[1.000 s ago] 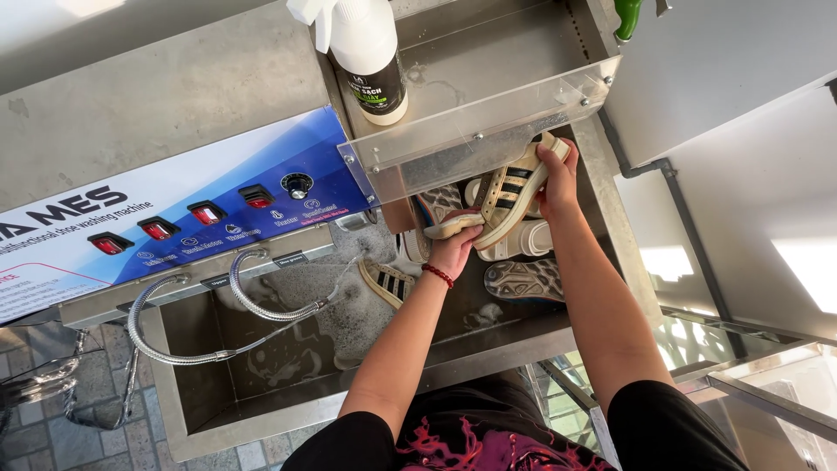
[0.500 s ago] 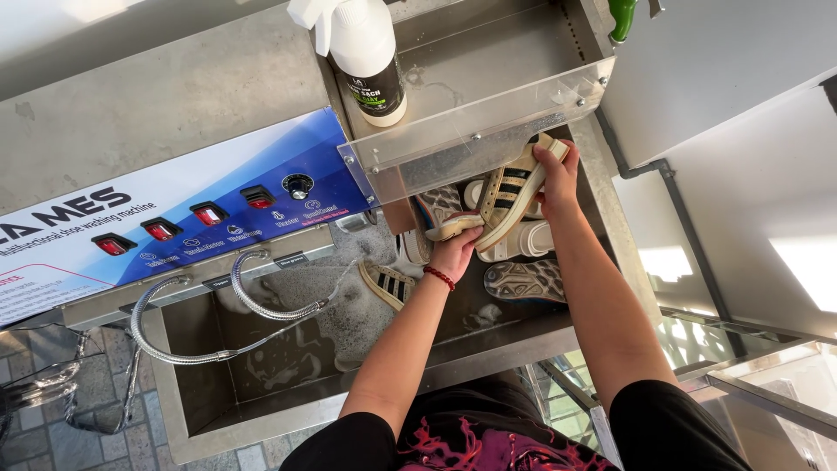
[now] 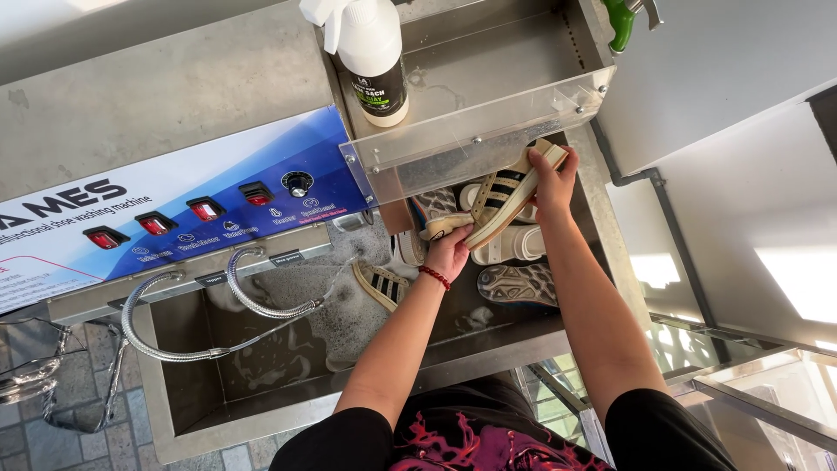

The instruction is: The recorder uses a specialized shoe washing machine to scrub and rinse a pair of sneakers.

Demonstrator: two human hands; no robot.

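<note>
Both my hands hold a cream sneaker with black stripes (image 3: 499, 197) tilted on its side over the steel wash basin (image 3: 261, 410). My left hand (image 3: 447, 250), with a red bracelet at the wrist, grips the toe end. My right hand (image 3: 551, 179) grips the heel end, just under a clear plastic guard (image 3: 475, 131). Below the shoe lie other shoes: a striped sneaker (image 3: 382, 283) in the foam, a white shoe (image 3: 514, 244), and a dark shoe sole-up (image 3: 514, 283).
A white spray bottle with a black label (image 3: 370, 57) stands on the steel shelf above the guard. A blue control panel with red switches and a knob (image 3: 209, 209) runs along the left. Two flexible metal hoses (image 3: 205, 349) hang into the foamy basin. A green handle (image 3: 623, 22) shows at top right.
The sneaker has turned slightly more on edge and shifted a little to the left and down in view. Both hands keep their grip.
</note>
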